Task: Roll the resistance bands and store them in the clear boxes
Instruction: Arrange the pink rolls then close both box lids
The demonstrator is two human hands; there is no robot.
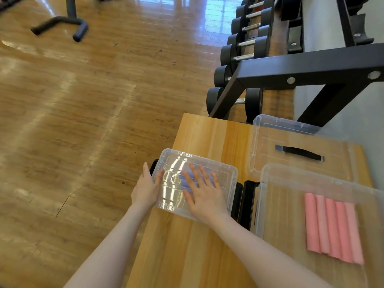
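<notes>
Two hands lie on the lidded clear box: the right hand presses flat with straight, spread fingers, the left hand touches its left edge, fingers straight. Purple bands, probably rolled, show inside. Pink rolled bands lie in the open box on the wooden table.

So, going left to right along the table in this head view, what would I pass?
Left hand → lidded clear box with blue rolls inside → black latches → open clear box → pink rolled bands.
</notes>
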